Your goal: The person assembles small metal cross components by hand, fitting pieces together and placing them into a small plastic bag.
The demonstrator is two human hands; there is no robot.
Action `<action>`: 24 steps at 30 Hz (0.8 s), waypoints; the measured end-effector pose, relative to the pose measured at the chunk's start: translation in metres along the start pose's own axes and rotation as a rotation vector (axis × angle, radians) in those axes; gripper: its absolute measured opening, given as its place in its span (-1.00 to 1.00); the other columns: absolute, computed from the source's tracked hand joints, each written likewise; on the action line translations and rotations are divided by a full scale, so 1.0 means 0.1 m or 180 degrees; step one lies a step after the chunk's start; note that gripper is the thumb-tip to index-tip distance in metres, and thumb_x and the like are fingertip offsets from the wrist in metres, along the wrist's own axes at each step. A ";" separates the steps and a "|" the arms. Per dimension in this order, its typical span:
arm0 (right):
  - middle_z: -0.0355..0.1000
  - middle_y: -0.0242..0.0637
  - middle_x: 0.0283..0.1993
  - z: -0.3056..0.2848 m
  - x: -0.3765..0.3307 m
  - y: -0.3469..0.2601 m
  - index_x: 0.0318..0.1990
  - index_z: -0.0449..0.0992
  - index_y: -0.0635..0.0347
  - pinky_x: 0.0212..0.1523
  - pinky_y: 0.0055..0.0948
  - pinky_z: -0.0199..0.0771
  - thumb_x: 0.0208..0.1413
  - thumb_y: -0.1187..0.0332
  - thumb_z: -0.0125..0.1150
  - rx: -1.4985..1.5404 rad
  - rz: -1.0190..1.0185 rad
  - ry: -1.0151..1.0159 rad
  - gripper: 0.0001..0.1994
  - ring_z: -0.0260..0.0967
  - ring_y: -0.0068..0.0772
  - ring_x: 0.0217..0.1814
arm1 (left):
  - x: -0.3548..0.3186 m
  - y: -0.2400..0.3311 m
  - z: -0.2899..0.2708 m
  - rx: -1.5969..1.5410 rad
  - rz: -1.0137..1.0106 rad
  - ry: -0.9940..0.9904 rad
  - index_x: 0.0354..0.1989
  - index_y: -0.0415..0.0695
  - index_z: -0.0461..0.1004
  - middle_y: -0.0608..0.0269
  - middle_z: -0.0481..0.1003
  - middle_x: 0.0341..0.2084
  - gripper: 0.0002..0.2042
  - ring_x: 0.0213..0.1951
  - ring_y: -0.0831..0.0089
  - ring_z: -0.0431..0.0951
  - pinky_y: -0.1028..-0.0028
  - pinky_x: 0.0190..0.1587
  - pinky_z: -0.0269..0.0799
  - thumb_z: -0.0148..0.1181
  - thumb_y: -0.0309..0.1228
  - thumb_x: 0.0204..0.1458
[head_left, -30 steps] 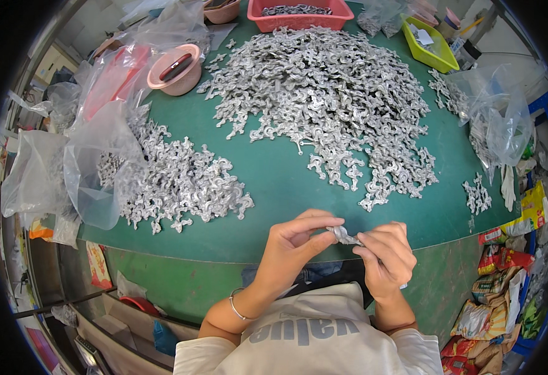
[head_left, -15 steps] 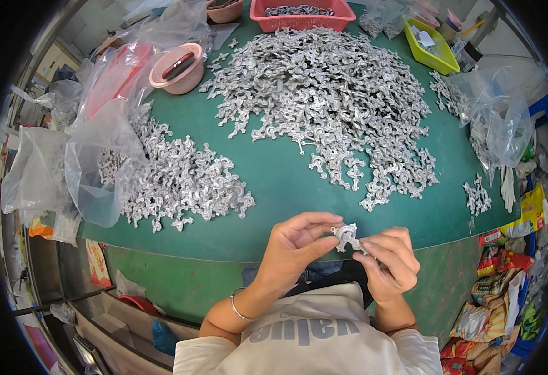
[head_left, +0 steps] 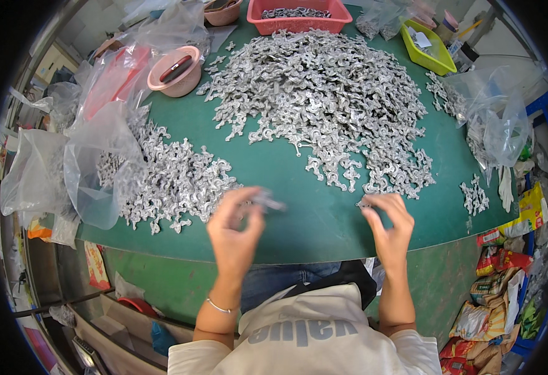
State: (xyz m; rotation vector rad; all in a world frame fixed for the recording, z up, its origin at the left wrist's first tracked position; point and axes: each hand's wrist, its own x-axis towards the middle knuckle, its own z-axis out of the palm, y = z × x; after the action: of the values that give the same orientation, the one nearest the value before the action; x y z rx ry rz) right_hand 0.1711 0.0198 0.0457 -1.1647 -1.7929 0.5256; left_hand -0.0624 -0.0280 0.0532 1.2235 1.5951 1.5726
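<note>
One blurred metal piece [head_left: 270, 200] projects rightward from the pinching left hand [head_left: 233, 230]; another piece [head_left: 362, 204] meets the right hand [head_left: 391, 226], whether gripped, I cannot tell.

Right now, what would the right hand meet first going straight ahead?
Probably the near edge of the large heap of silver metal parts, just beyond the right hand; the hand's height above the green tabletop is hard to judge.
</note>
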 end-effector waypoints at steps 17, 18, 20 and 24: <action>0.39 -0.25 -0.59 0.19 0.12 0.31 -0.36 0.51 0.32 -0.52 -0.54 0.23 -0.10 0.54 0.17 -0.0314 0.0727 0.0525 -0.90 0.29 -0.50 -0.58 | 0.14 -0.26 -0.23 0.2223 0.0991 0.1005 -0.19 -0.19 0.43 0.05 0.29 -0.08 -0.73 -0.02 0.18 0.28 0.32 0.03 0.16 0.04 -0.64 -0.12; 0.44 -0.29 -0.52 0.19 0.08 0.37 -0.33 0.50 0.38 -0.51 -0.66 0.25 -0.05 0.53 0.16 0.0510 0.1047 0.0563 -0.89 0.29 -0.65 -0.54 | 0.13 -0.20 -0.21 0.2025 0.1016 0.0968 -0.19 -0.20 0.43 0.06 0.30 -0.10 -0.74 -0.03 0.20 0.29 0.33 0.03 0.16 0.04 -0.64 -0.12; 0.44 -0.28 -0.49 0.17 0.05 0.19 -0.34 0.49 0.41 -0.47 -0.67 0.28 -0.03 0.53 0.15 0.1193 0.1451 0.0459 -0.89 0.30 -0.64 -0.52 | 0.07 -0.06 -0.13 0.1630 0.1137 0.0726 -0.18 -0.26 0.41 0.10 0.35 -0.18 -0.73 -0.08 0.30 0.34 0.39 -0.03 0.23 0.04 -0.68 -0.13; 0.45 -0.22 -0.45 0.14 -0.04 -0.10 -0.34 0.48 0.46 -0.39 -0.66 0.35 0.01 0.55 0.11 0.2114 0.1795 0.0127 -0.89 0.35 -0.57 -0.46 | -0.11 0.12 0.19 0.0247 0.0559 -0.0530 -0.13 -0.32 0.36 0.13 0.38 -0.24 -0.66 -0.20 0.41 0.41 0.50 -0.15 0.33 0.08 -0.72 -0.17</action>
State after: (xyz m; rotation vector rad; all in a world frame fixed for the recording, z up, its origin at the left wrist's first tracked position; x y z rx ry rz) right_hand 0.1545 0.0135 0.0441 -1.1621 -1.0848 1.2984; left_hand -0.0389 -0.0306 0.0605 1.5307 1.4879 1.4809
